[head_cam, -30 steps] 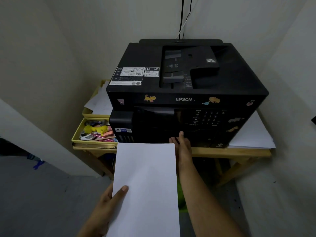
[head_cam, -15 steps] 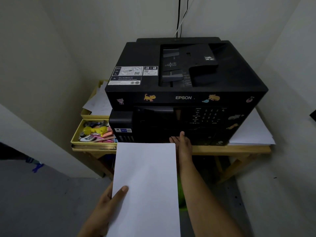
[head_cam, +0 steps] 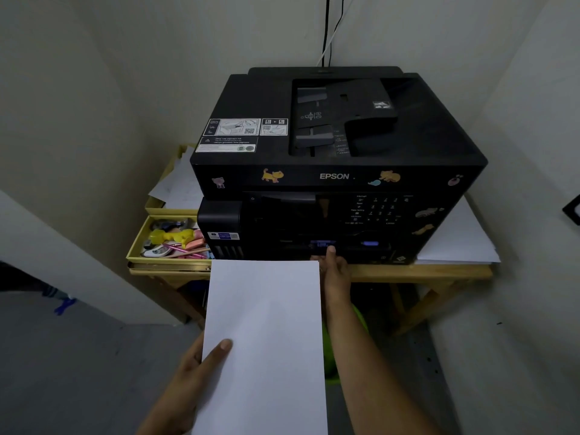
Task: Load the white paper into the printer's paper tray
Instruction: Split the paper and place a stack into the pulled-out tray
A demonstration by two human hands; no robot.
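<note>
Your left hand [head_cam: 194, 365] grips the white paper [head_cam: 265, 340] – your right hand [head_cam: 334, 268] is touching the printer [head_cam: 339, 171] front, fingers hidden, can't tell its grip.

Black Epson printer [head_cam: 339, 171] at centre, standing on a wooden table [head_cam: 417, 271]. Left hand [head_cam: 201, 365] at 7 o'clock, pinching the white paper [head_cam: 266, 334], thumb on top, sheet's far edge just short of the printer's front. Right hand [head_cam: 334, 268] just right of centre, fingertips at a blue tab [head_cam: 321, 243] low on the printer's front. Yellow tray [head_cam: 138, 243] of stationery at 9 o'clock; stacked sheets [head_cam: 461, 243] at 3 o'clock.
</note>
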